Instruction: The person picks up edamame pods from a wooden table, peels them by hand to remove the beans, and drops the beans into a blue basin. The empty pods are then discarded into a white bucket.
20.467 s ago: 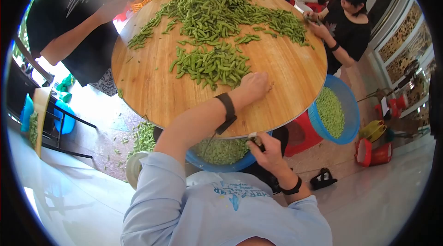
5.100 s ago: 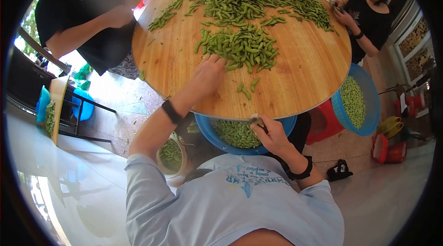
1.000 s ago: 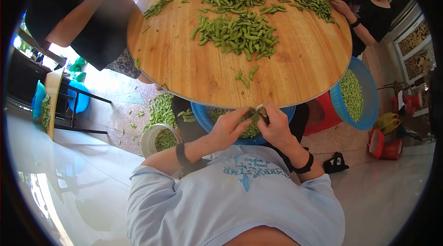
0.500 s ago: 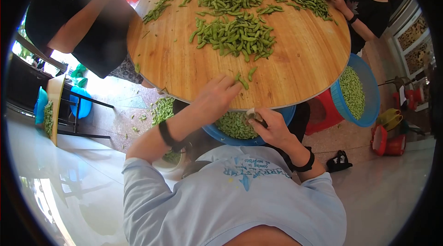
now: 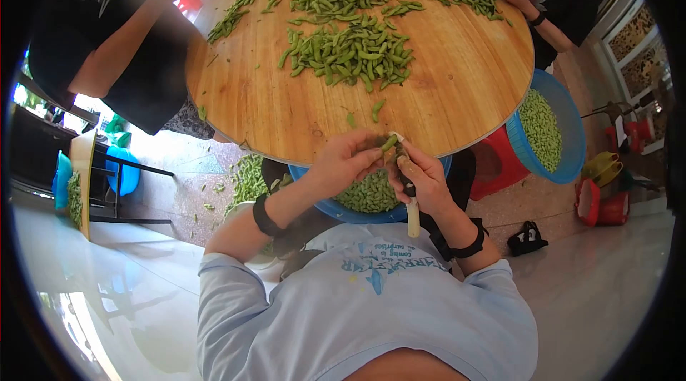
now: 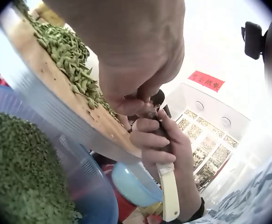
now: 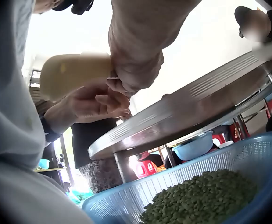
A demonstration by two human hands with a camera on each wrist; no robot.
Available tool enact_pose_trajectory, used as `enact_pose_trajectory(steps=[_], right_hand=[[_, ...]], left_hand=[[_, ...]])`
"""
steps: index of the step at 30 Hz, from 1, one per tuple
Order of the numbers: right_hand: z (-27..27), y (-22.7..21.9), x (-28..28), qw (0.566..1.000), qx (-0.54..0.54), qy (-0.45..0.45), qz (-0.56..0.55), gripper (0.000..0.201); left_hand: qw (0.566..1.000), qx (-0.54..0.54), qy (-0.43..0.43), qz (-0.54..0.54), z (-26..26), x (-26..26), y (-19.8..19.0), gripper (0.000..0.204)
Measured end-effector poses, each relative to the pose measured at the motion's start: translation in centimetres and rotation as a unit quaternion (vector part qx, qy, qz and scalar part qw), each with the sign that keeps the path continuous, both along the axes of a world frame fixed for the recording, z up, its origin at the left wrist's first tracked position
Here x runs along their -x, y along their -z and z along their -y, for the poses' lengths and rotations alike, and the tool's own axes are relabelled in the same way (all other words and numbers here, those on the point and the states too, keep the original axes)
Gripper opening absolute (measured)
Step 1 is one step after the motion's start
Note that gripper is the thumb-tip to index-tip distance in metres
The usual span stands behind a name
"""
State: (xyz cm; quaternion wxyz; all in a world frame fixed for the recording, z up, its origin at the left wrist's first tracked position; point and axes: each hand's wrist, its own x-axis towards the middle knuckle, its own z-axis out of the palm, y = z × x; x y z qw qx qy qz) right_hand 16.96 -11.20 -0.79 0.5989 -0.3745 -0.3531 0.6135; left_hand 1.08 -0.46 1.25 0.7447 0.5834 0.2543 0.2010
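Observation:
In the head view my left hand (image 5: 341, 165) pinches green pods (image 5: 388, 143) at the near table edge, close to the fingertips of my right hand (image 5: 426, 179). My right hand grips a tool with a cream handle (image 5: 413, 220) pointing down; its working end is hidden. The left wrist view shows my right hand's fingers (image 6: 151, 140) curled round the tool above its handle (image 6: 170, 196). In the right wrist view the blurred handle (image 7: 73, 74) sticks out beside my left hand (image 7: 96, 103). A blue basin of shelled beans (image 5: 368, 194) is below both hands.
Pods (image 5: 350, 52) lie heaped on the round wooden table (image 5: 457, 106), with two loose ones near its front edge. Another blue basin of beans (image 5: 541, 131) stands at right by a red stool (image 5: 496, 165). People stand or sit at left and right; pods are scattered on the floor.
My left hand has come from the table edge to my right hand, now with pods in its fingers. Fewer loose pods lie near the edge. My right hand has risen slightly, showing the tool's handle.

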Motion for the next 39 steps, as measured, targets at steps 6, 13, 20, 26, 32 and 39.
enact_pose_trajectory(steps=[6,13,20,26,32,39], right_hand=[[0.4,0.1,0.2,0.997,-0.009,-0.039,-0.062,0.043],[0.3,0.1,0.2,0.996,0.001,-0.051,-0.069,0.044],[0.4,0.2,0.5,0.995,0.013,-0.031,-0.09,0.038],[0.2,0.0,-0.7,0.989,0.015,-0.08,-0.127,0.034],[0.7,1.1,-1.1,0.959,0.035,-0.15,-0.24,0.035],[-0.1,1.4,-1.0,0.945,0.109,-0.096,-0.292,0.025]], left_hand=[[1.0,-0.009,-0.018,-0.018,0.8,0.2,0.8,0.013],[0.999,-0.017,-0.035,0.007,1.1,0.4,1.7,0.013],[0.977,-0.198,-0.08,-0.005,1.5,0.5,2.3,0.013],[0.996,0.039,0.012,0.075,-0.1,0.9,2.3,0.014],[0.962,0.246,0.054,0.107,0.7,0.8,1.7,0.014],[1.0,0.024,-0.013,0.01,0.4,0.6,2.4,0.009]])
